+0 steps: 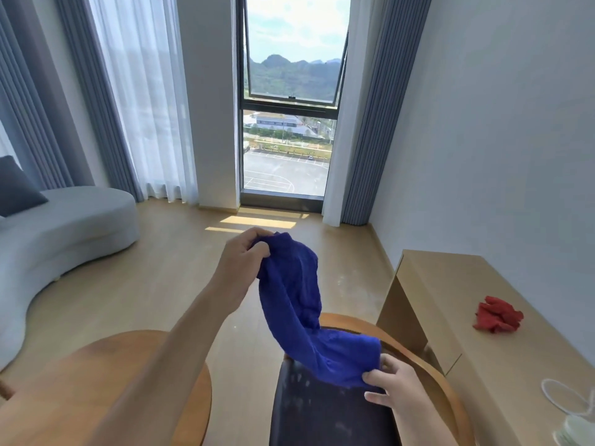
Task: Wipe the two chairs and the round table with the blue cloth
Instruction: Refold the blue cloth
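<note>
Grip: left hand (244,252) clenched on the upper end of the cloth (299,304), fingers bunched round the fabric. Right hand (394,386) pinches the lower end between thumb and fingers. Cloth hangs slack between the two, held in the air above the chair (325,410), not yet on any surface.

Left of view: round table (106,375), wooden, under the left forearm. Centre: chair with dark seat and curved wooden back; pale specks show on the seat. Only one chair is in view. Right: desk (450,284) with a red rag (497,315) and a white object at the frame edge, not identifiable.

Risks, as judged: the cloth is loose and unfolded, so wiping in this state would likely drag a trailing end and smear or scatter the specks instead of lifting them. The right-hand pinch is light; a tug from the left could pull that end free.

Pose: left arm extended forward and raised, wrist bent down toward the cloth. Right hand low and close to the body, just over the seat, fingers pointing left.
</note>
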Demonstrator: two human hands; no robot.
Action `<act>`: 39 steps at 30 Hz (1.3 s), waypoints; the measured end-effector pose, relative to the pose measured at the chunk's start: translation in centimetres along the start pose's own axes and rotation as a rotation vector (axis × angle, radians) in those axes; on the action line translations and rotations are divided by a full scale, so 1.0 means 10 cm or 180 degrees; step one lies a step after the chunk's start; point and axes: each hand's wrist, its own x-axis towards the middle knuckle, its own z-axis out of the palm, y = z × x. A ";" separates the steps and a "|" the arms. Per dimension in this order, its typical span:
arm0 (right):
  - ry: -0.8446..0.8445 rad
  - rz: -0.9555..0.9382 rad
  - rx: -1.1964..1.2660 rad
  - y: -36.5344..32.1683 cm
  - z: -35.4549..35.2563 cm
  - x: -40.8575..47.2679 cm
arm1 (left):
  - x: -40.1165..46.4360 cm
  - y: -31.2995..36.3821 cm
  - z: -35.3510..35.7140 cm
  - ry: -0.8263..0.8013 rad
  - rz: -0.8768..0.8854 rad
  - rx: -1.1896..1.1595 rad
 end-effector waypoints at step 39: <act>-0.1383 -0.2397 -0.2384 -1.42 0.76 -0.03 | 0.00 -0.12 -0.50 -0.1511 0.0486 0.2626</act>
